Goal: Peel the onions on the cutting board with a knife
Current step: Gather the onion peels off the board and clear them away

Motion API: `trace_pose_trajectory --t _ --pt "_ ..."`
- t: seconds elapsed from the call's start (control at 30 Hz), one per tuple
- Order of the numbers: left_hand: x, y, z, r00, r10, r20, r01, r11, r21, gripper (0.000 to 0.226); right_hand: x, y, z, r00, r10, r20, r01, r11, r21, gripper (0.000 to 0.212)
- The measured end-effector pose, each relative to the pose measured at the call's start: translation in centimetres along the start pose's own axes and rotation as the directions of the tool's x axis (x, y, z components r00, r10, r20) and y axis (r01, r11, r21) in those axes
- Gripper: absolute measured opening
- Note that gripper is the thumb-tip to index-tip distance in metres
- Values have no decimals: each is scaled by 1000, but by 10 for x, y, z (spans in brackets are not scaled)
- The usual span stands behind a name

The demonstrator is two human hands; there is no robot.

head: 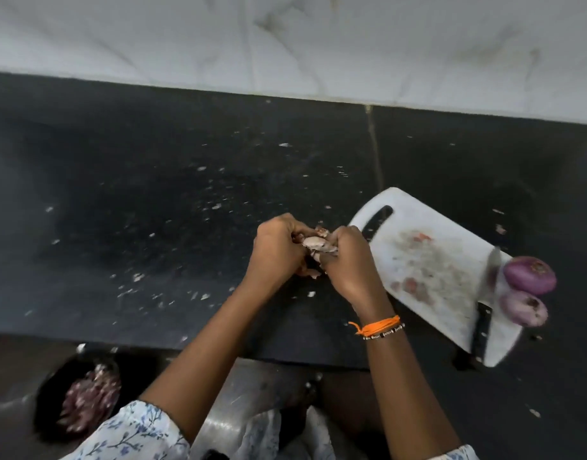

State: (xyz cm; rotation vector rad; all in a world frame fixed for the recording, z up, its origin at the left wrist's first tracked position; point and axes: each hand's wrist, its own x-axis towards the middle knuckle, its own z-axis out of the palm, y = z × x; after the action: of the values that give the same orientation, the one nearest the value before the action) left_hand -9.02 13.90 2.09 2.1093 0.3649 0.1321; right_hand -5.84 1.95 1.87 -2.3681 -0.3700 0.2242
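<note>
Over the black counter, left of the white cutting board (428,227), my left hand (279,250) and my right hand (347,260) are curled together round a bundle of papery onion skins (313,245). Two peeled purple onions lie at the board's right edge, one (531,275) further back and one (522,308) nearer me. The knife (484,313) lies on the board beside them, black handle toward me, blade pointing away. Neither hand touches it.
Small skin scraps are scattered over the black counter (152,210). A white wall (285,41) stands behind it. On the floor at the lower left sits a dark bin (53,386) holding onion peels (89,403). The board overhangs the counter's front edge.
</note>
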Motion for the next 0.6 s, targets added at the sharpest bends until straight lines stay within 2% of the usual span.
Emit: trace_pose_trajectory --t 0.13,0.3,0.47,0.6 --pt "-43 -46 -68 978 -105 -183 103 995 -19 29 -16 -60 57 978 -120 171 125 992 -18 10" --pt "-123 -108 -153 891 -265 -369 248 964 -93 24 -65 -142 132 903 -268 336 279 960 16 9" --pt "-210 -166 -223 776 -374 -507 349 925 -149 27 -126 -209 210 782 -384 490 394 915 88 14" --pt "-268 -211 -264 687 -479 -546 430 874 -225 27 -165 -250 271 677 -390 624 424 900 102 20"
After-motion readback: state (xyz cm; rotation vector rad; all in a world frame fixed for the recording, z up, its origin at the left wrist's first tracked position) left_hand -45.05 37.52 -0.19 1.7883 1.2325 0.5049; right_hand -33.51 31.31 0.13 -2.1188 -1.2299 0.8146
